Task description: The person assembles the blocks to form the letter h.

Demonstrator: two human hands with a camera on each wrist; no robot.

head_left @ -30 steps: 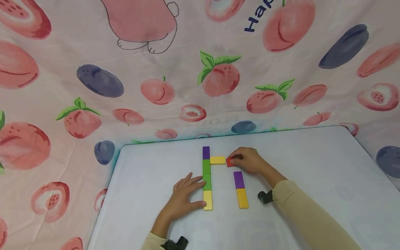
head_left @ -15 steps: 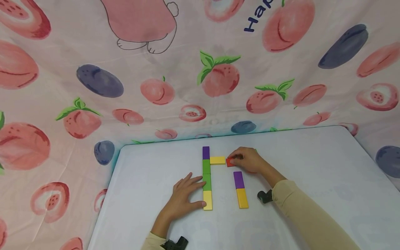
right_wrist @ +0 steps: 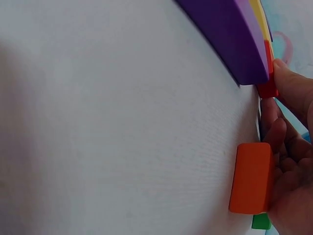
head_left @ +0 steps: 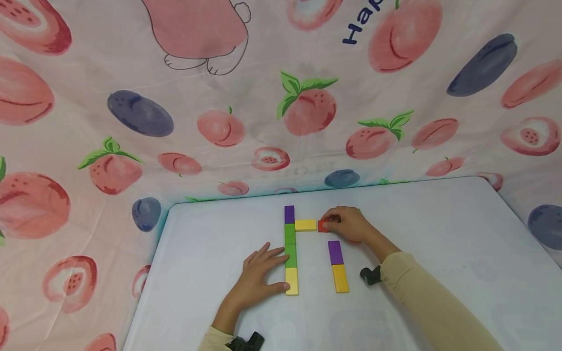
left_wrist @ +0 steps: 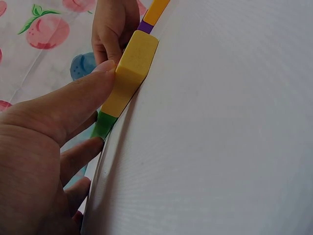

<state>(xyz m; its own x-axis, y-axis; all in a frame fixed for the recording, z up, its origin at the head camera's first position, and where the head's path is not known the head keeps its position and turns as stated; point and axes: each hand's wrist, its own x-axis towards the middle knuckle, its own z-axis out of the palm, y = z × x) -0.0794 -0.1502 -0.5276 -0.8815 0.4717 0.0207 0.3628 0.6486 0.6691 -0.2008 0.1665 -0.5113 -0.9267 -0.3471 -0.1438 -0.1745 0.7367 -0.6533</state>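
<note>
My right hand [head_left: 350, 224] pinches a red block [head_left: 322, 226] between thumb and fingers, a small gap from the right end of a yellow block [head_left: 305, 225]. That yellow block runs sideways from a column made of a purple block [head_left: 290, 214], two green blocks [head_left: 291, 255] and a pale yellow block [head_left: 291, 281]. Along the column's left side rests my left hand [head_left: 259, 278], fingers spread, its thumb touching the pale yellow block [left_wrist: 129, 73]. Below the red block lie another purple block [head_left: 335, 252] and an orange-yellow block [head_left: 340, 278], end to end.
Beside my right palm, an orange block [right_wrist: 252, 178] and a green block [right_wrist: 261, 221] lie on the table, mostly hidden from the head view. The white table [head_left: 210, 234] meets a fruit-patterned cloth [head_left: 254, 117] at the back. Black wrist cameras [head_left: 371, 276] are strapped to both wrists.
The red block has turned slightly and shifted up a little, now lying more level with the yellow block. My right hand moved slightly with it; the left hand stayed still.
</note>
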